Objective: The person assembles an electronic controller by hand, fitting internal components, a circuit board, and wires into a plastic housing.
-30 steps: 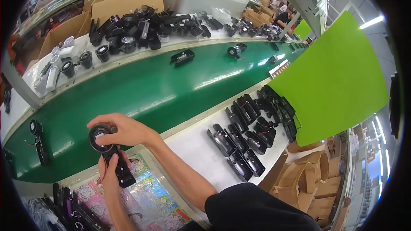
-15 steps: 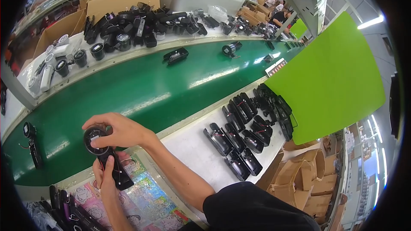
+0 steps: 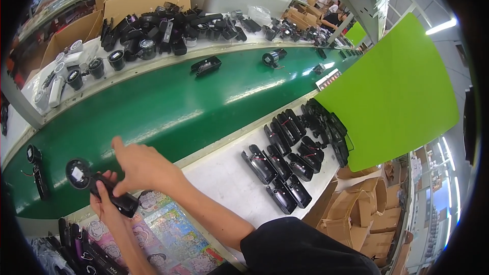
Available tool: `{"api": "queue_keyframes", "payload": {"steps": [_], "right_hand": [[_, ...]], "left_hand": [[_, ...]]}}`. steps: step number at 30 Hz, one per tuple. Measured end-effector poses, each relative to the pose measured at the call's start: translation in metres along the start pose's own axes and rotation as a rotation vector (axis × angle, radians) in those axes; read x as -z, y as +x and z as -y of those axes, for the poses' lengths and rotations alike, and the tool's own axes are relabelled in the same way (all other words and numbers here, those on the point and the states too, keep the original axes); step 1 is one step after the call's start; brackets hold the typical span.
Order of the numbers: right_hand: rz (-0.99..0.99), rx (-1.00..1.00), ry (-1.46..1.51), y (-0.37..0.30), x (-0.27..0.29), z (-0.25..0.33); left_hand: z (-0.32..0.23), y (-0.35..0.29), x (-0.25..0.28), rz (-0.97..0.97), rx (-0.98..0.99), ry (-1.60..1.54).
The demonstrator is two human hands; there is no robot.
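A black handheld fan point(image 3: 118, 199), with a round head and a white label on it, is tilted over the near edge of the green conveyor belt point(image 3: 168, 102). My left hand point(image 3: 106, 204) is closed around its handle just below the head. Above the handle, my right hand point(image 3: 145, 165) has its thumb and forefinger spread apart. Its thumb tip is close to the handle, and whether they touch I cannot tell. Farther left on the belt lies a similar black fan point(image 3: 36, 168) with a loose wire.
Several black handle shells point(image 3: 277, 163) with wires lie in rows on the white table point(image 3: 219, 173). A bright green panel point(image 3: 397, 97) stands at the right. Across the belt are piled black parts point(image 3: 163, 28) and a cardboard box point(image 3: 145, 2). Black pieces point(image 3: 84, 252) fill the near left corner.
The fan has moved left with my left hand, its head swinging out over the belt. My right hand has let go of the head and its fingers have spread. Parts on the belt shifted slightly left.
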State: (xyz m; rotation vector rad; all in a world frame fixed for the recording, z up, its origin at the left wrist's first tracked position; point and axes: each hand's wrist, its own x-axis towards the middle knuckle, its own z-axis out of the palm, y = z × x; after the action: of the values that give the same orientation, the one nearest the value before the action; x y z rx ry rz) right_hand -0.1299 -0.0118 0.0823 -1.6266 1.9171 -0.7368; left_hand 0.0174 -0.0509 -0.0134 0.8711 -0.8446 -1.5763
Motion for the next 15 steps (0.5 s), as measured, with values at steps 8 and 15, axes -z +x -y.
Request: {"api": "queue_keyframes", "payload": {"steps": [8, 15], "right_hand": [[0.048, 0.061, 0.038, -0.004, -0.020, 0.010], [0.073, 0.135, -0.067, 0.008, -0.039, 0.014]], "left_hand": [[0.001, -0.001, -0.003, -0.020, -0.064, -0.036], [0.002, 0.004, 0.013, -0.083, -0.040, 0.000]]}}
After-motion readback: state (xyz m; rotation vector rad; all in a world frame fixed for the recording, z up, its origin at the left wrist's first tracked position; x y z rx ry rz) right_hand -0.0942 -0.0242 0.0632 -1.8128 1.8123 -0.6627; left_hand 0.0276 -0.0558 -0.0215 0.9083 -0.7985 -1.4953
